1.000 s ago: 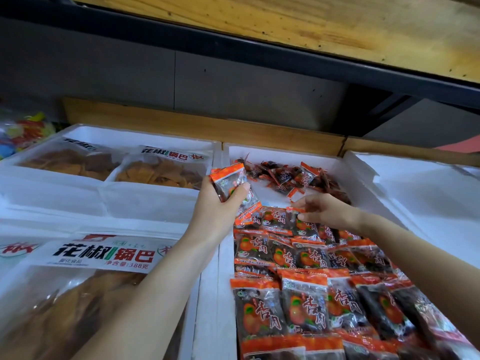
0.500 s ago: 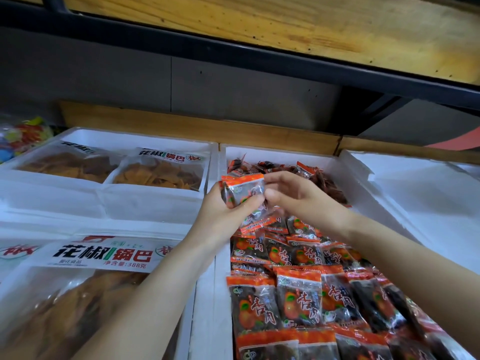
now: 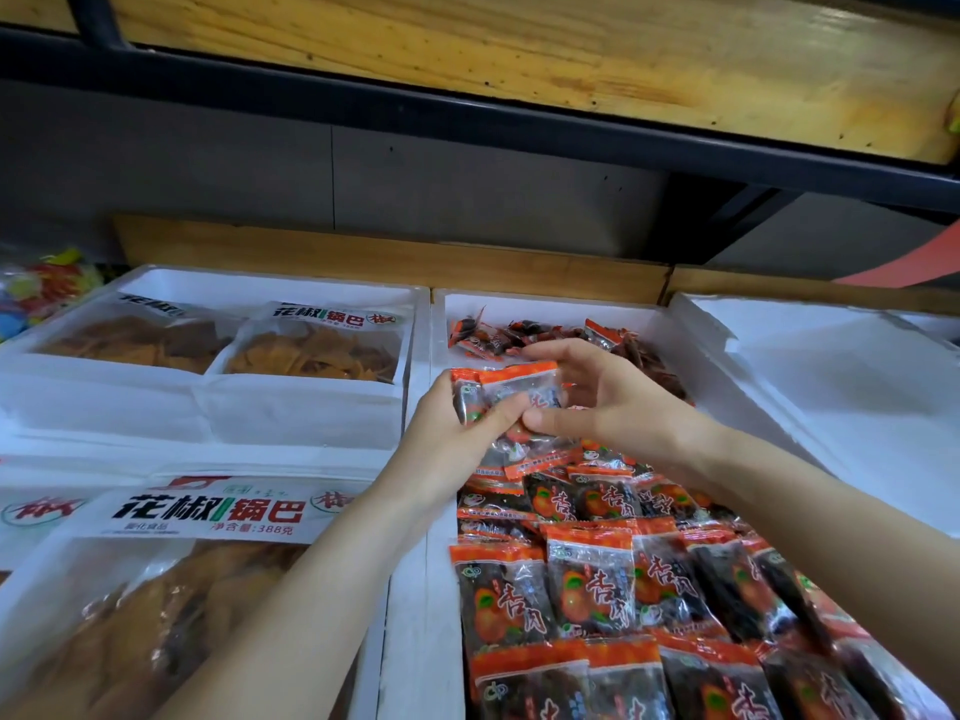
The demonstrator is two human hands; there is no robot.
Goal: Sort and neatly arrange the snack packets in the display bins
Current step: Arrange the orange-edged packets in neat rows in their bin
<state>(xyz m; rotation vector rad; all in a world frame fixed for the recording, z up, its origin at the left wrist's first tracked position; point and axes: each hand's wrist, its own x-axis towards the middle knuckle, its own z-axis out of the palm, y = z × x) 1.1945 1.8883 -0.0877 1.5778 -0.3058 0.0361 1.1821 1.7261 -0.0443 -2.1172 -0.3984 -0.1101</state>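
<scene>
1. White foam bin (image 3: 208,407) at the left of the frame holds large clear bags of crisps (image 3: 317,350), well apart from the work.
2. Mid-frame, the left hand (image 3: 457,433) grips a small stack of packets (image 3: 511,392), fingers curled behind it and thumb across its front. The stack stands nearly upright over the middle bin (image 3: 415,615), with its long axis up-frame and orange seals on top.
3. The stack looks crinkly: clear film over dark fruit, with an orange band and a green mark.
4. The right hand (image 3: 608,402) touches the stack from the right. Its thumb is low, beside the left thumb, and its fingers arch over the top seals, so it brackets and pinches the same stack.
5. The next move turns on this: the laid rows (image 3: 597,579) sit lower in the frame than both hands, long axes up-frame like the stack, so it would likely drop straight down. The loose heap (image 3: 519,335) lies above the hands, nearest the right fingers.
6. At the right edge is another white bin (image 3: 831,381).
</scene>
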